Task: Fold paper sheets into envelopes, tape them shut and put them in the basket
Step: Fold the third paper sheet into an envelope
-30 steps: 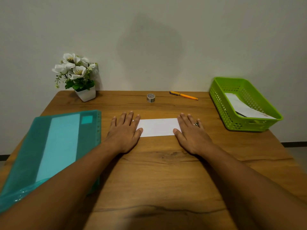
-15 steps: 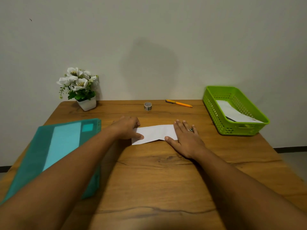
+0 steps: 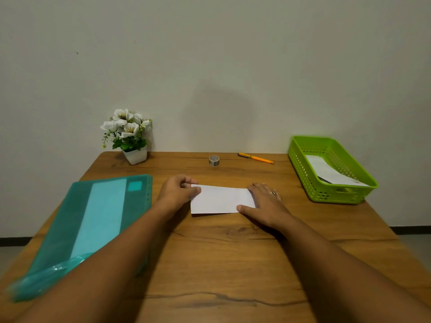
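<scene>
L hand [image 3: 180, 191], flat a sec ago, now pinches the folded paper's [image 3: 219, 200] left end, grip clamped. R hand [image 3: 263, 201] pins the right end, fingers straight. Paper sits mid-surface [image 3: 221, 252]. Side fold starting; taping & basket [image 3: 303, 173] ahead.

Head-worn camera looks forward and down over the near table [image 3: 221, 252].

White paper sheet [image 3: 219, 199], centre. Lime-green basket [image 3: 303, 169], right, walls dotted with hole grid. Teal folder [image 3: 58, 224], lower left, paler turquoise stripe. Orange pen [image 3: 257, 158], dark cap. Grey tape roll [image 3: 214, 160]. White flowers [image 3: 129, 129], yellow centres. Brown wood-grain table [image 3: 221, 252].
</scene>
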The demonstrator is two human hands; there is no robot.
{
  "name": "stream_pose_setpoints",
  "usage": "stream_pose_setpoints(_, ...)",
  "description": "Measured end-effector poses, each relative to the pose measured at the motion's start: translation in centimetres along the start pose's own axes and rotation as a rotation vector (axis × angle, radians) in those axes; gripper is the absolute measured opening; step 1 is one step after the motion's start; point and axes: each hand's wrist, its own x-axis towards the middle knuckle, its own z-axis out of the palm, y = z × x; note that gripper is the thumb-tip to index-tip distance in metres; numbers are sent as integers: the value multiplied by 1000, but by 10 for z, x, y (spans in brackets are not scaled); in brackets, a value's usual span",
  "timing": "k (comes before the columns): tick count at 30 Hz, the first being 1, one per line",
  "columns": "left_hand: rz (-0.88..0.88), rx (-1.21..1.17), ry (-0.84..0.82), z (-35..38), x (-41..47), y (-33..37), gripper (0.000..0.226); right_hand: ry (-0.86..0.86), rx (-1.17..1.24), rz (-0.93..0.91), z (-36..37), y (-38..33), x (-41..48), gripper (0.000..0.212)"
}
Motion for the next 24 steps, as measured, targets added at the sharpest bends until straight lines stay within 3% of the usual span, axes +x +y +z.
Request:
stream_pose_setpoints(2, 13, -112, 44, -2, -8, 7, 16, 3, 2, 6, -11, -14, -3, 79)
stream_pose_setpoints(5, 178, -116, 26, -10, -13, 25, 10, 114, 24, -111, -29, -45, -9, 63)
stream_pose_setpoints(10, 473, -112, -127, -24, -26, 71, 7, 159, 433, -358, -73, -103, -15, 24)
stream_pose_setpoints(16, 613, -121, -20, -40, -36, 101, 13, 298, 518, -384, -96, -134, -19, 33)
stream_pose_setpoints(24, 648, -90, 61, -51, -35, 113, 11, 378, 570, -419, -95, -140, -19, 38)
